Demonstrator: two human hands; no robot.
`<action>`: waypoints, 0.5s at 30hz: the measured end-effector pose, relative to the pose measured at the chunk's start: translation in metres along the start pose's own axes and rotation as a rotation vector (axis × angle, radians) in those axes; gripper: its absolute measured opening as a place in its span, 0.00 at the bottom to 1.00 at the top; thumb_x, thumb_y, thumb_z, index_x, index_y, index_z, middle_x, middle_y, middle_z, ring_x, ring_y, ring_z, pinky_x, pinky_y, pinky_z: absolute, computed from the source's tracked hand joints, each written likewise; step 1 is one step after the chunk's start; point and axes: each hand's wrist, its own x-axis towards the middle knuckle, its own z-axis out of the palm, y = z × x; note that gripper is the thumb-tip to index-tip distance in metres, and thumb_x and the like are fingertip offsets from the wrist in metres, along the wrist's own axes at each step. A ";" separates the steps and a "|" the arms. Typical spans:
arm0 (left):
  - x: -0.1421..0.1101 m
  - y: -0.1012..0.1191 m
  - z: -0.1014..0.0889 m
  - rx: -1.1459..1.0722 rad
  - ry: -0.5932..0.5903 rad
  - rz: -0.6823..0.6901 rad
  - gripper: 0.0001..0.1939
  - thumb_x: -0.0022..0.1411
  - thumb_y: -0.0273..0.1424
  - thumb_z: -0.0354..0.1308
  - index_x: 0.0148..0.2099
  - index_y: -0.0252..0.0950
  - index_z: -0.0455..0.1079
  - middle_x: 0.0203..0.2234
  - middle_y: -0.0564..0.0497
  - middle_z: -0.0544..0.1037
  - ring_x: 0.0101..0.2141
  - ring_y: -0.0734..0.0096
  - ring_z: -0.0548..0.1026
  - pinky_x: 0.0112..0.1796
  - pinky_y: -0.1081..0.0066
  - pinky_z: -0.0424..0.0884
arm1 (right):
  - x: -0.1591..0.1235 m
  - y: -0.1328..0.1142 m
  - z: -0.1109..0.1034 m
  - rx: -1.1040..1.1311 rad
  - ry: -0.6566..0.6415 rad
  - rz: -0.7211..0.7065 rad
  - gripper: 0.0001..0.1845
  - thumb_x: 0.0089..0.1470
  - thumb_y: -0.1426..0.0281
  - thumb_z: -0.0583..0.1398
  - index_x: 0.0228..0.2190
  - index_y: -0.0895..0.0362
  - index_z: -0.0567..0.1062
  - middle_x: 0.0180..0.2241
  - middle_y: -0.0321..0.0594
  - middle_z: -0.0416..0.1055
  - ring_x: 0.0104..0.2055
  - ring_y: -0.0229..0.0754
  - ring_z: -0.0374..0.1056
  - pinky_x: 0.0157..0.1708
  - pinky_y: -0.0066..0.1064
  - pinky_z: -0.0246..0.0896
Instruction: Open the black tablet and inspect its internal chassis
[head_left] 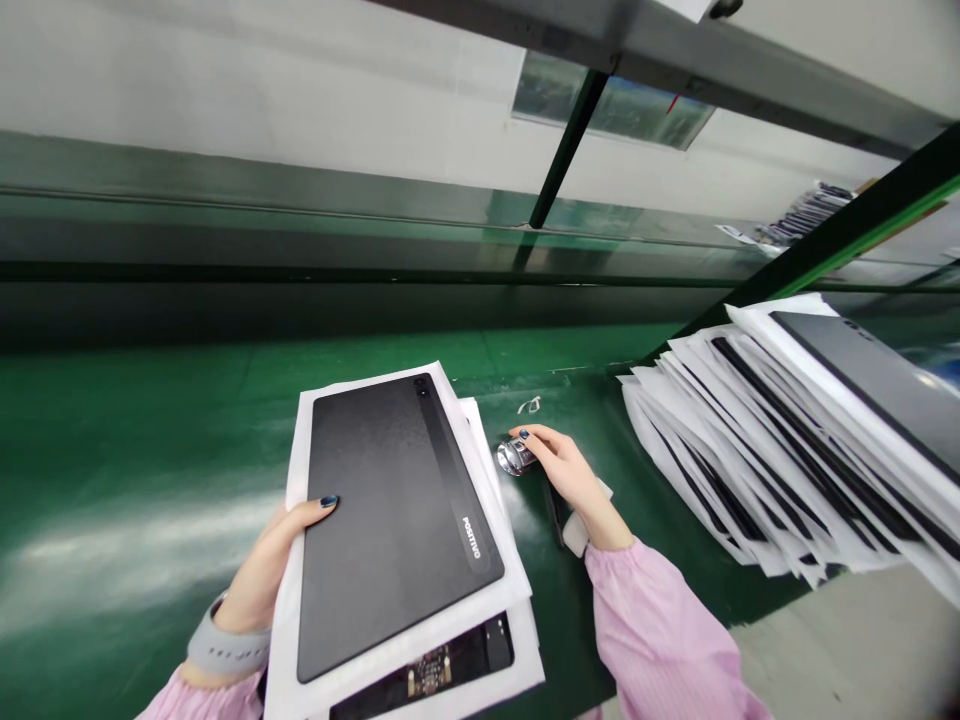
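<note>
My left hand [276,560] grips the left edge of a dark grey tablet [390,520] lying back-up on a white sheet, thumb on top; the tablet's back carries white lettering. Under it sits a second white sheet with another dark device [427,670] showing a circuit board. My right hand [564,470] reaches over the green bench, fingers closed on a small shiny metal object [513,456]. A dark thin tool [553,512] and a white scrap lie under that wrist.
A slanted stack of several tablets in white sheets [795,470] lies at the right. The green bench top [135,470] stretches left. A dark rail and post [562,150] run behind. More stacked items [806,215] sit far right. Grey floor [847,650] shows at lower right.
</note>
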 end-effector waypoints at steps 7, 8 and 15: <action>0.005 -0.003 -0.005 0.003 -0.035 0.001 0.02 0.53 0.24 0.60 0.30 0.35 0.72 0.17 0.51 0.76 0.16 0.68 0.73 0.17 0.75 0.70 | 0.001 0.001 0.001 0.057 -0.017 0.019 0.17 0.50 0.55 0.62 0.34 0.55 0.80 0.36 0.44 0.79 0.38 0.51 0.73 0.40 0.40 0.67; 0.005 -0.003 -0.005 -0.001 -0.035 0.006 0.02 0.52 0.23 0.60 0.30 0.35 0.72 0.17 0.51 0.76 0.16 0.69 0.73 0.17 0.76 0.70 | 0.001 0.001 0.001 0.068 -0.019 0.023 0.17 0.50 0.55 0.62 0.35 0.55 0.80 0.36 0.43 0.79 0.38 0.50 0.73 0.40 0.39 0.66; 0.000 0.000 0.000 -0.002 -0.040 -0.019 0.06 0.58 0.22 0.56 0.35 0.33 0.74 0.15 0.51 0.74 0.15 0.70 0.72 0.17 0.77 0.69 | -0.001 -0.002 0.002 0.141 -0.008 0.047 0.17 0.49 0.56 0.64 0.36 0.55 0.77 0.30 0.38 0.74 0.32 0.45 0.69 0.34 0.35 0.63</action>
